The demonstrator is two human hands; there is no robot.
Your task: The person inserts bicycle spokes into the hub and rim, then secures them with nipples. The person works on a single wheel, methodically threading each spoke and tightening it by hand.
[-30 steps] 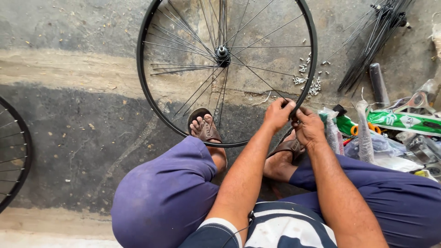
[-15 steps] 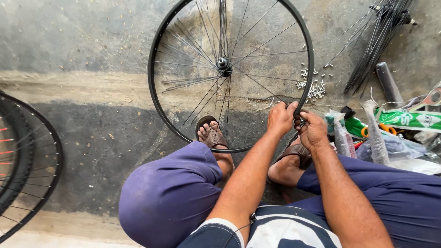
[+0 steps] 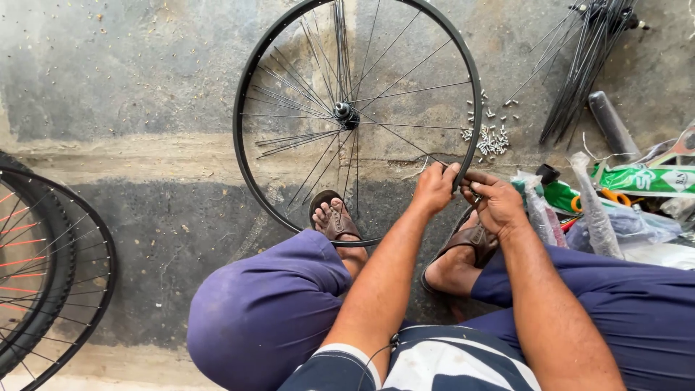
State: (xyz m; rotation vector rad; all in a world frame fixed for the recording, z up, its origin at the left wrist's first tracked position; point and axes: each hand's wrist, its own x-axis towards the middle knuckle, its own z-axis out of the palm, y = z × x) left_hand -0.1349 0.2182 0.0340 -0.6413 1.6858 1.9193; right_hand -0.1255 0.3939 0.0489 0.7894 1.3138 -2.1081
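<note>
The bicycle wheel [image 3: 355,119] stands on the concrete floor [image 3: 145,87], its rim pinched at the lower right by both hands. The left hand [image 3: 434,187] curls narrowly around the rim; the right hand [image 3: 496,199] grips just beside it. Loose spoke nipples [image 3: 492,137] lie beyond the fingers. Since earlier, the spare wheels [image 3: 43,268] at left show more fully.

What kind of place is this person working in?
Probably a small bicycle repair or wheel-building spot on a concrete floor: both hands work at a spoked wheel rim, with loose spokes, small metal nipples and more wheels nearby.
</note>
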